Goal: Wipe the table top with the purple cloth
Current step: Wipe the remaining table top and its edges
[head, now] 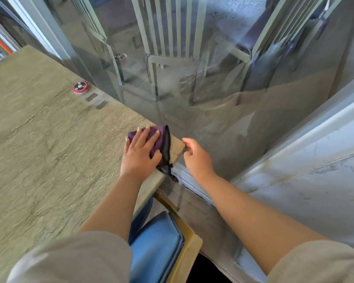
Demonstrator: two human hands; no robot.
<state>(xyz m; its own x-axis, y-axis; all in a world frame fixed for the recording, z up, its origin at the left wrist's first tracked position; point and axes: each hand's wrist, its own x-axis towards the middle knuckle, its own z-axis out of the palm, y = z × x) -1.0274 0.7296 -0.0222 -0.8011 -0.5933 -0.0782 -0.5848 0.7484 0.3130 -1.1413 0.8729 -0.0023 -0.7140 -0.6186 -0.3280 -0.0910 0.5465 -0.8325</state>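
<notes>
The purple cloth (161, 142), edged in black, lies bunched at the near right corner of the stone-patterned table top (49, 139). My left hand (140, 153) presses flat on the cloth with fingers spread, covering most of it. A bit of the cloth hangs over the table's edge. My right hand (196, 156) is just off the corner, its fingers curled against the table's corner edge, holding nothing that I can see.
A red round call button (80, 87) sits near the table's far edge, with two dark marks beside it. A glass wall (192, 88) runs along the table's right side. A blue-cushioned chair (159, 242) with a golden frame stands under the corner.
</notes>
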